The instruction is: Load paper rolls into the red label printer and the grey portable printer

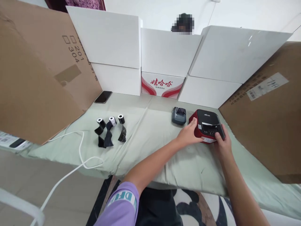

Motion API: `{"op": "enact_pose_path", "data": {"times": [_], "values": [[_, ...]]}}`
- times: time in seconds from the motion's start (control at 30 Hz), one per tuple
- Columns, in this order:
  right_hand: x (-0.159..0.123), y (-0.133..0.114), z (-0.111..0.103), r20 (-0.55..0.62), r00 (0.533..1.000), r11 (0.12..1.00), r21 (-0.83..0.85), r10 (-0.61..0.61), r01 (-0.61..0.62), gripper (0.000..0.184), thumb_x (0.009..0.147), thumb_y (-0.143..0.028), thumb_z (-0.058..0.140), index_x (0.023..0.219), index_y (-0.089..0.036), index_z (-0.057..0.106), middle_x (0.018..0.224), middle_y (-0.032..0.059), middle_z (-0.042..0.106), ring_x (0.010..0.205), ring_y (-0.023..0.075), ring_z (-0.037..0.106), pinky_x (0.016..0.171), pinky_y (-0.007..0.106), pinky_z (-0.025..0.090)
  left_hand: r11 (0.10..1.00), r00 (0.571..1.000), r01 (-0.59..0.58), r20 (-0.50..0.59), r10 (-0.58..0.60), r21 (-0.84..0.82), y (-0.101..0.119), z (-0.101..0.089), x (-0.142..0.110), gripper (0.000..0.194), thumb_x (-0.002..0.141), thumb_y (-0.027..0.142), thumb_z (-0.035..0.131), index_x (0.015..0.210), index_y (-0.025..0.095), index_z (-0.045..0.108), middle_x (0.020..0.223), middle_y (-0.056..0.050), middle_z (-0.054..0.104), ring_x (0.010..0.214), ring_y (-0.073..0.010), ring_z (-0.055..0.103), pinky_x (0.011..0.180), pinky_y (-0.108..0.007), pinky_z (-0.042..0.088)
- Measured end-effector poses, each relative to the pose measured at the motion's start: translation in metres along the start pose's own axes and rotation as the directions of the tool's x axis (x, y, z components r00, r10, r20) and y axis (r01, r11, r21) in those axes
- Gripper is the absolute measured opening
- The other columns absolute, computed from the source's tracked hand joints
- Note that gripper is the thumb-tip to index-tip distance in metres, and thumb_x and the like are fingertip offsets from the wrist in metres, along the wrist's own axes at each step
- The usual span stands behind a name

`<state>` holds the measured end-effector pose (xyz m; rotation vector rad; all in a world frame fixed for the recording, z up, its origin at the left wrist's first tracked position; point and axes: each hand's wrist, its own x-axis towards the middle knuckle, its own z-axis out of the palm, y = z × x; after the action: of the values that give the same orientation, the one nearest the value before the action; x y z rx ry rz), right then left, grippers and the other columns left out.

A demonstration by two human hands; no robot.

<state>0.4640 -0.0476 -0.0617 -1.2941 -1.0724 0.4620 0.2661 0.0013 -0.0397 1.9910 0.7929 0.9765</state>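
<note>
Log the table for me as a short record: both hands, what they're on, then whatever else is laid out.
left hand: on the left side of the red-and-black device
right hand: on that device's right side, thumb at its near top edge
beside device: small dark device, just left, apart from it
rolls: three rolls further left, dark strips trailing toward the table's near edge
phone: dark phone lying flat, back left
cable: white cable looping over the near left edge
behind: white boxes, one with red print

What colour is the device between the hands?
The device has a black top and red sides, in the head view.
</note>
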Motion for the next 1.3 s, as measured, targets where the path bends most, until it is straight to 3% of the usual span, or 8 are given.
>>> {"op": "enact_pose_path", "data": {"times": [0.33, 0.5, 0.63, 0.73, 0.93, 1.03, 1.2, 1.3], "values": [[0.012, -0.012, 0.013, -0.067, 0.992, 0.992, -0.054, 0.110, -0.114, 0.069, 0.084, -0.063, 0.065, 0.139, -0.022, 0.057, 0.143, 0.0108, 0.059, 0.134, 0.0289, 0.055, 0.117, 0.054, 0.039, 0.996, 0.993, 0.072, 0.085, -0.075, 0.044, -0.008, -0.011, 0.012, 0.116, 0.071, 0.045, 0.079, 0.161, 0.006, 0.019, 0.165, -0.020, 0.030, 0.152, -0.0321, 0.035, 0.124, -0.040, 0.034], [-0.030, -0.071, 0.043, -0.375, 0.856, 0.910, -0.349, -0.355, 0.224, 0.042, 0.092, -0.043, 0.051, 0.127, -0.022, 0.062, 0.130, 0.0105, 0.061, 0.121, 0.0289, 0.058, 0.110, 0.056, 0.043, 0.965, 0.965, 0.246, -0.068, -0.253, -0.095, -0.025, -0.058, 0.012, 0.048, 0.082, 0.031, 0.066, 0.129, 0.019, 0.066, 0.106, -0.008, 0.079, 0.094, -0.0231, 0.074, 0.089, -0.035, 0.057], [-0.049, -0.087, 0.108, 0.031, 0.923, 0.864, -0.342, -0.383, 0.370, 0.037, 0.090, -0.041, 0.054, 0.122, -0.023, 0.059, 0.125, 0.0145, 0.060, 0.121, 0.0310, 0.058, 0.108, 0.051, 0.046, 0.894, 0.761, 0.275, -0.488, -0.427, -0.353, -0.055, -0.098, 0.010, 0.022, 0.088, 0.022, 0.050, 0.097, 0.016, 0.069, 0.072, -0.003, 0.072, 0.048, -0.0098, 0.057, 0.054, -0.022, 0.048], [-0.032, -0.060, 0.165, 0.093, 0.982, 0.885, -0.426, -0.166, 0.190, 0.069, 0.079, -0.043, 0.064, 0.139, -0.016, 0.044, 0.140, 0.0220, 0.048, 0.135, 0.0385, 0.045, 0.114, 0.060, 0.035, 0.850, 0.598, 0.262, -0.614, -0.515, -0.457, -0.073, -0.116, 0.005, 0.019, 0.086, 0.018, 0.048, 0.091, 0.015, 0.066, 0.065, 0.000, 0.066, 0.043, -0.0081, 0.049, 0.049, -0.021, 0.041], [0.006, -0.013, 0.213, -0.061, 0.995, 0.880, -0.464, 0.083, -0.102, 0.102, 0.067, -0.043, 0.073, 0.151, -0.009, 0.024, 0.148, 0.0311, 0.031, 0.141, 0.0480, 0.028, 0.115, 0.067, 0.021, 0.816, 0.522, 0.249, -0.638, -0.566, -0.521, -0.084, -0.126, 0.005, 0.020, 0.086, 0.017, 0.047, 0.094, 0.015, 0.065, 0.068, 0.001, 0.067, 0.047, -0.0078, 0.052, 0.053, -0.020, 0.043], [-0.006, -0.023, 0.212, -0.020, 0.999, 0.880, -0.474, 0.038, -0.043, 0.109, 0.066, -0.044, 0.075, 0.155, -0.011, 0.021, 0.140, 0.0264, 0.038, 0.138, 0.0458, 0.031, 0.116, 0.064, 0.024, 0.821, 0.532, 0.260, -0.634, -0.561, -0.508, -0.083, -0.127, 0.011, 0.025, 0.088, 0.016, 0.046, 0.103, 0.013, 0.066, 0.086, -0.005, 0.076, 0.067, -0.0112, 0.068, 0.067, -0.022, 0.051], [-0.052, -0.057, 0.222, 0.153, 0.988, 0.891, -0.452, 0.030, 0.043, 0.116, 0.067, -0.054, 0.077, 0.159, -0.017, 0.017, 0.130, 0.0199, 0.041, 0.130, 0.0421, 0.037, 0.112, 0.059, 0.034, 0.910, 0.748, 0.344, -0.518, -0.415, -0.233, -0.077, -0.142, -0.002, 0.026, 0.092, 0.028, 0.057, 0.109, 0.016, 0.073, 0.120, -0.011, 0.076, 0.119, -0.0223, 0.068, 0.106, -0.034, 0.048], [-0.080, -0.069, 0.232, 0.228, 0.973, 0.901, -0.426, 0.021, 0.081, 0.114, 0.070, -0.057, 0.076, 0.160, -0.023, 0.016, 0.127, 0.0166, 0.039, 0.126, 0.0404, 0.039, 0.109, 0.059, 0.037, 0.926, 0.800, 0.367, -0.480, -0.360, -0.084, -0.072, -0.158, -0.032, 0.031, 0.094, 0.031, 0.058, 0.118, 0.018, 0.073, 0.133, -0.010, 0.070, 0.133, -0.0245, 0.060, 0.116, -0.037, 0.041]]}}
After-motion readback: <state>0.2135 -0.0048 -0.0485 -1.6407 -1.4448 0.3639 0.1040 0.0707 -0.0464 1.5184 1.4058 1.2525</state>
